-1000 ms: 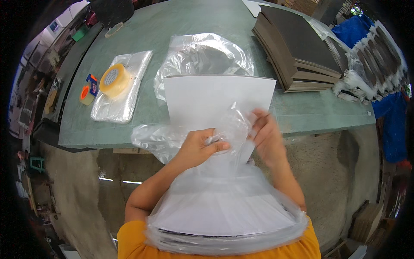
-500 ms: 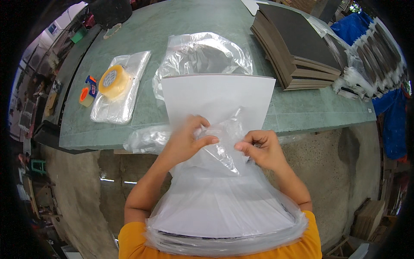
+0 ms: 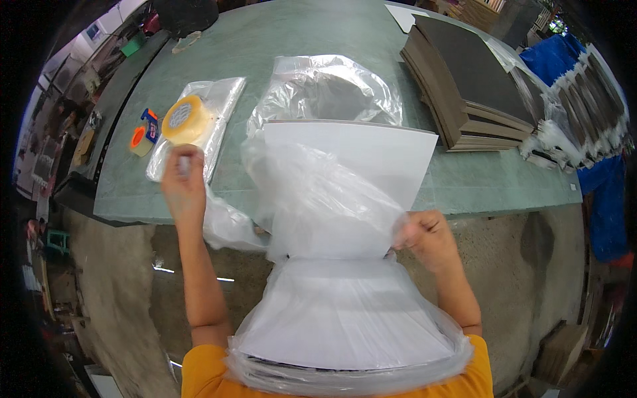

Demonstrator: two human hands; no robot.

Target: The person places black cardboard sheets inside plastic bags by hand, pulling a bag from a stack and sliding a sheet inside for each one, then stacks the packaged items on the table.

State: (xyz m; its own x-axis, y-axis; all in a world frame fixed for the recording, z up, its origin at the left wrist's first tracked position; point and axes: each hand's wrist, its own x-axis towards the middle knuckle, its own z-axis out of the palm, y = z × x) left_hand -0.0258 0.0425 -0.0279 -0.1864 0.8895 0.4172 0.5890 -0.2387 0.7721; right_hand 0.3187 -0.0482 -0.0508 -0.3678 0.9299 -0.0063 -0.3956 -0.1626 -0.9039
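Observation:
A white panel (image 3: 371, 149) with a thin dark edge leans upright at the table's front edge, partly covered by a crumpled clear plastic sheet (image 3: 332, 192). At the sheet's right end, my right hand (image 3: 428, 242) is closed on its edge, slightly blurred. My left hand (image 3: 184, 186) is raised at the left with its fingers curled together, just below a roll of clear tape (image 3: 182, 121). What those fingers hold, if anything, cannot be made out. Against my body lies a stack of white sheets in clear plastic (image 3: 345, 312), reaching up to the panel's foot.
The tape roll lies on folded plastic bags (image 3: 225, 106); a smaller tape roll with an orange core (image 3: 141, 139) is beside it. Loose clear film (image 3: 325, 79) lies behind the panel. Dark boards (image 3: 464, 73) are stacked at right, near plastic-wrapped bundles (image 3: 587, 106) on the green table (image 3: 478, 186).
My left hand has moved from the panel's middle out to the left, near the tape. The bunched plastic is now spread across the panel, with my right hand at its edge.

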